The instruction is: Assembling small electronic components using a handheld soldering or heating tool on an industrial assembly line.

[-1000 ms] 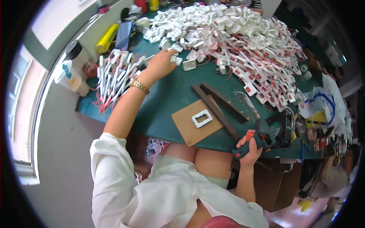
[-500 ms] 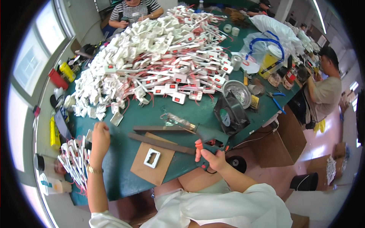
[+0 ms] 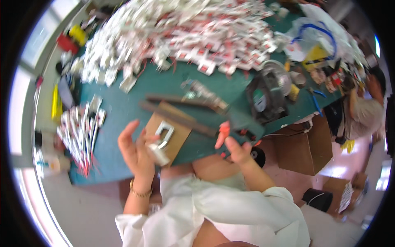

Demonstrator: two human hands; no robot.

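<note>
White piece (image 3: 158, 154) at the left hand (image 3: 138, 152), tabletop's (image 3: 113, 123) near edge.
Held in a narrow, blurred grip, the piece is now beside the frame (image 3: 170, 134) on the board (image 3: 180, 140); the hand has left the heap's (image 3: 177, 33) near-left side, so piece, frame and tool (image 3: 245, 122) stand close together. The right hand (image 3: 238, 150) wraps the tool's handle.

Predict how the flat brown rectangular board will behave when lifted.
The board is probably light and stiff, looking thin and straight-edged. The white rectangular plastic-looking frame lying on it may slide if tilted. The long dark-brown bar across it may hinder lifting.
</note>
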